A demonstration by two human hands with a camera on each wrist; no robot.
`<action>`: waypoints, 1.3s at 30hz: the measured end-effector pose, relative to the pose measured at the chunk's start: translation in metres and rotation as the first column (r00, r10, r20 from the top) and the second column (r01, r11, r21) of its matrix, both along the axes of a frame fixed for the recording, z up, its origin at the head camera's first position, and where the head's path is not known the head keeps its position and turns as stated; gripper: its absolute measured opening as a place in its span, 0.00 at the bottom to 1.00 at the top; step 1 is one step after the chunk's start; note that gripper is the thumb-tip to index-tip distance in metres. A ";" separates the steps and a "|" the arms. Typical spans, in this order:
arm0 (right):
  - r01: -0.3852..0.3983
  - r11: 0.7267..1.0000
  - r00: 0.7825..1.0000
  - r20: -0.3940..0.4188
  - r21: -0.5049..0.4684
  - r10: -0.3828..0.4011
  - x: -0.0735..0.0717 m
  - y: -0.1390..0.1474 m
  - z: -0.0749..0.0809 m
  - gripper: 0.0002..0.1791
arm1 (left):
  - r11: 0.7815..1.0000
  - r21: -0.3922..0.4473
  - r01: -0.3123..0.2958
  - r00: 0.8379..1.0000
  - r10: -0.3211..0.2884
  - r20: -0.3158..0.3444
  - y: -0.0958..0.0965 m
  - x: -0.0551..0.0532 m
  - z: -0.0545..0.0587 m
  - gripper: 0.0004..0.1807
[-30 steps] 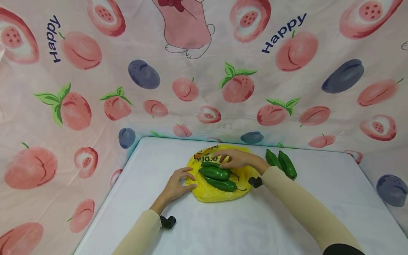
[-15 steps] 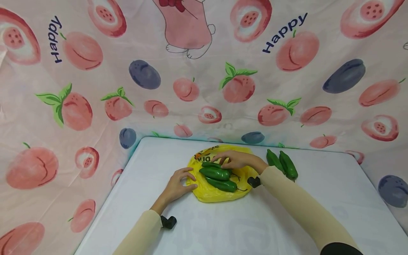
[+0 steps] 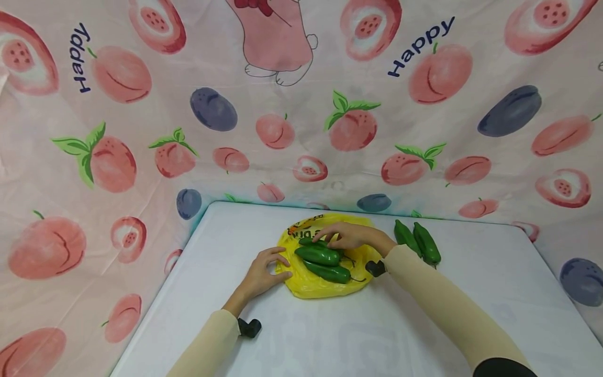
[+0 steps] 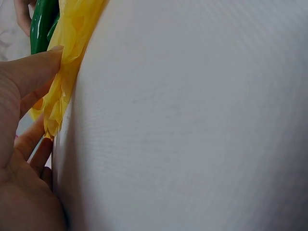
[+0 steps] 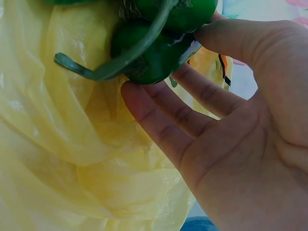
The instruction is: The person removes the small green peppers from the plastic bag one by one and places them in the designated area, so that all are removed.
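In the head view, a yellow plastic bag (image 3: 313,288) with dark print lies flat near the table's back. Several glossy green peppers (image 3: 320,255) lie on it side by side, stems to the right. My right hand (image 3: 347,235) reaches over from the right, thumb and fingertips around the farthest pepper (image 3: 306,241). The right wrist view has the thumb against the green skin and the fingers (image 5: 159,118) below, close by a curved stem (image 5: 127,60). At the bag's left edge, my left hand (image 3: 259,272) rests with spread fingers and thumb touching the yellow plastic (image 4: 72,43).
Two more green peppers (image 3: 426,243) lie on the white table (image 3: 377,335) right of the bag, beyond my right sleeve. A fruit-printed cloth (image 3: 282,178) hangs behind the table and along its left side.
The far pepper's visible end has shifted and tilted slightly under my right hand, whose fingers have closed in on it. My left hand and the other peppers have stayed put.
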State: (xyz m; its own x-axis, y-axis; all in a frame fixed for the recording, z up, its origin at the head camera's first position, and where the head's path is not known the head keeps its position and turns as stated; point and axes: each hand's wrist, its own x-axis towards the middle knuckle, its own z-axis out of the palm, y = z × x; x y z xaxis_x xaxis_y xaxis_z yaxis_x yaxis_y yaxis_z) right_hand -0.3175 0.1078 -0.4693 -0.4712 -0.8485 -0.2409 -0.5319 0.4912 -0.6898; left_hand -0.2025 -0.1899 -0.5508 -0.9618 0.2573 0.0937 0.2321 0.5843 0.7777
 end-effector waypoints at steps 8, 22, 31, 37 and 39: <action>0.020 1.000 1.000 0.010 0.003 -0.020 0.001 -0.001 0.001 0.22 | 1.000 0.008 0.011 1.000 -0.011 -0.005 -0.001 0.000 0.001 0.08; 0.103 0.994 0.994 -0.032 0.033 -0.102 -0.001 0.003 0.004 0.22 | 1.000 0.015 -0.001 1.000 0.001 0.000 0.001 0.001 0.001 0.08; 0.156 0.988 0.985 -0.079 0.021 -0.154 0.001 0.012 0.010 0.23 | 1.000 0.018 -0.005 1.000 0.005 0.005 0.001 0.002 0.002 0.08; 0.178 0.984 0.981 -0.078 0.010 -0.177 0.002 0.019 0.017 0.23 | 1.000 0.011 -0.011 1.000 0.011 0.013 0.002 0.003 0.003 0.08; 0.176 0.984 0.981 -0.079 -0.004 -0.175 0.003 0.021 0.020 0.22 | 1.000 0.010 -0.012 1.000 0.012 0.015 0.001 0.003 0.004 0.08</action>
State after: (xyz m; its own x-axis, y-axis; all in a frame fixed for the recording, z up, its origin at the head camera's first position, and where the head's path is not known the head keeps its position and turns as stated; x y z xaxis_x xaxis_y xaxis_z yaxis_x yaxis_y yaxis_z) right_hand -0.3148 0.1290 -0.4491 -0.6302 -0.7503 -0.1997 -0.4897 0.5836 -0.6477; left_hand -0.1995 -0.1885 -0.5471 -0.9661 0.2451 0.0814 0.2132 0.5790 0.7870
